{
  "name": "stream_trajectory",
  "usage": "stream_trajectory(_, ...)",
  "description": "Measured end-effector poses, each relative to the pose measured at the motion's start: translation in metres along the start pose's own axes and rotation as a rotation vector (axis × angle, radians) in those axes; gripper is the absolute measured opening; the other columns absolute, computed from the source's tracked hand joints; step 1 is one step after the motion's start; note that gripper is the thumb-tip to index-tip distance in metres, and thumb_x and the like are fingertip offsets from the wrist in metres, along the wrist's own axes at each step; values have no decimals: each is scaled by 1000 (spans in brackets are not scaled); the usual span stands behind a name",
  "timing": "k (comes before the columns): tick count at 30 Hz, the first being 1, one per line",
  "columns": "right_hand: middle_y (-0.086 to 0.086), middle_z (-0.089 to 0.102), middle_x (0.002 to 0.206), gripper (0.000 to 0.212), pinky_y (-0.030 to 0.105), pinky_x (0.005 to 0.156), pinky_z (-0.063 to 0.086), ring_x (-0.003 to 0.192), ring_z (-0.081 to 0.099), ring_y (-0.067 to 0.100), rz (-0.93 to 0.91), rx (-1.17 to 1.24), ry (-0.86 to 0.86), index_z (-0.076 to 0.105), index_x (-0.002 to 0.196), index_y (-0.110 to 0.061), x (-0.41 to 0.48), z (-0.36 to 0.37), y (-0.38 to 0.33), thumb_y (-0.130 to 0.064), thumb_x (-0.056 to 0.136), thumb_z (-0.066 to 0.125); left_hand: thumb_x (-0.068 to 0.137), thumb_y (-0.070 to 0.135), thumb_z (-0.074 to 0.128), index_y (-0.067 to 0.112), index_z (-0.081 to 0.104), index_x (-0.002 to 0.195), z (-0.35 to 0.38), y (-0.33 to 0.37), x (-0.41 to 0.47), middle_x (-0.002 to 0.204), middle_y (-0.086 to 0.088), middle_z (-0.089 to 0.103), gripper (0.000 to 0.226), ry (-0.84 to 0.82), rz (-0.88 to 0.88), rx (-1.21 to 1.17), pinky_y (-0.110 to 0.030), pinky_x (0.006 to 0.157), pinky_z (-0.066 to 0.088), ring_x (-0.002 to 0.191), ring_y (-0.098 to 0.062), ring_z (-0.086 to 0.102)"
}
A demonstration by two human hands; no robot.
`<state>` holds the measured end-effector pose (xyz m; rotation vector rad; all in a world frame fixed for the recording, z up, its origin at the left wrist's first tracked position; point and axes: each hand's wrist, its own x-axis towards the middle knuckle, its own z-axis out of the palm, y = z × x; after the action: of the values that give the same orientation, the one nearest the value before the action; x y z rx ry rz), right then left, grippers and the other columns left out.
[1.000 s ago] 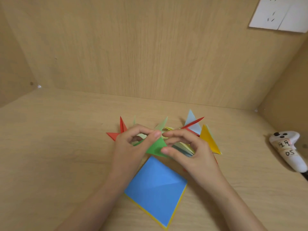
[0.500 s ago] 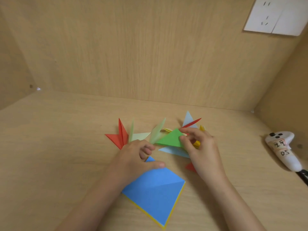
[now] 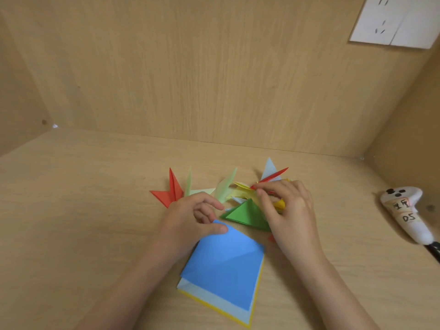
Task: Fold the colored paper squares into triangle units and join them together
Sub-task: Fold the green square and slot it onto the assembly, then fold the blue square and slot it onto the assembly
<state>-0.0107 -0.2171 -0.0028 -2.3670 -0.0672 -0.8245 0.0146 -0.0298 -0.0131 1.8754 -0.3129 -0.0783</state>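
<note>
On the wood-walled surface (image 3: 95, 210), the left hand (image 3: 188, 220) pinches the blue paper square (image 3: 226, 265) by its top corner mid-frame, while fingers of the right hand (image 3: 292, 215) clamp a yellow unit (image 3: 280, 204).

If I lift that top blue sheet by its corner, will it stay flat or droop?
Probably droops: the blue sheet looks thin, and its diagonal crease may let it hinge. Likely very light and slippery: it sits skewed off the stack below it, with only the left hand pinching its top corner.
</note>
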Motion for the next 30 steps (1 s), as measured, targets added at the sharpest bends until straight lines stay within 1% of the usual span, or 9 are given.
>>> stream_trajectory(5, -24, 63, 94, 30, 27, 90, 30, 97, 44, 6, -132, 61, -126, 69, 97, -32, -2, -3, -9, -53, 86, 50, 60, 4, 85, 22, 68, 77, 1, 16, -2, 64, 4, 64, 30, 90, 102, -101, -10, 60, 45, 60, -2, 59)
stream_trajectory(7, -29, 58, 95, 32, 18, 92, 26, 101, 39, -1, -132, 90, -190, 67, 102, -37, -4, -3, -10, -58, 81, 55, 63, 2, 82, 21, 67, 78, 0, 21, -3, 67, 5, 63, 28, 140, 135, -183, -10, 60, 45, 59, -2, 58)
stream_trajectory(9, -24, 52, 94, 26, 7, 88, 23, 103, 34, -5, -93, 123, -249, 65, 104, -43, -6, -2, -10, -51, 79, 65, 66, 1, 79, 20, 66, 81, 0, 25, -4, 67, 10, 62, 28, 189, 147, -266, -9, 58, 43, 56, -2, 56)
stream_trajectory(11, -19, 52, 92, 23, 5, 86, 24, 103, 32, -5, -62, 156, -275, 61, 99, -51, -7, -1, -12, -40, 80, 69, 68, 2, 78, 21, 65, 85, 0, 27, -5, 68, 15, 63, 29, 221, 160, -303, -9, 59, 44, 57, -3, 57)
stream_trajectory(16, -17, 67, 97, 28, 21, 85, 44, 99, 55, 7, 111, 494, -194, 65, 100, -41, -5, -6, -16, -22, 80, 73, 63, 19, 76, 19, 63, 91, 3, 28, -7, 83, 12, 74, 30, 125, 106, -337, -17, 63, 53, 73, -7, 70)
stream_trajectory(19, -10, 65, 95, 29, 26, 80, 49, 91, 59, 7, 149, 589, -168, 65, 104, -39, -4, -9, -20, -19, 84, 69, 74, 6, 74, 17, 65, 87, 3, 25, -7, 78, 3, 75, 20, 71, 84, -295, -19, 63, 53, 72, -9, 70)
stream_trajectory(23, -20, 63, 103, 30, 14, 88, 38, 102, 55, 1, 6, 503, -156, 60, 120, -31, -4, -9, -20, -17, 95, 50, 77, 3, 72, 15, 66, 88, 2, 23, -6, 77, 1, 75, 18, 119, 65, -305, -17, 62, 52, 70, -8, 69)
stream_trajectory(26, -10, 55, 129, 62, 24, 103, 31, 122, 47, 10, -158, 407, -150, 61, 119, -25, -3, -10, -14, 9, 76, 35, 78, 2, 70, 15, 65, 89, 2, 23, -4, 76, 2, 75, 17, 185, 46, -357, -16, 60, 52, 69, -8, 69)
stream_trajectory(30, -15, 37, 146, 82, 36, 109, 22, 131, 30, 13, -292, 176, -233, 63, 112, -40, -3, -8, -11, 14, 57, 35, 82, 4, 66, 14, 65, 93, 1, 21, -3, 74, 5, 74, 15, 246, 40, -429, -14, 59, 51, 68, -5, 69)
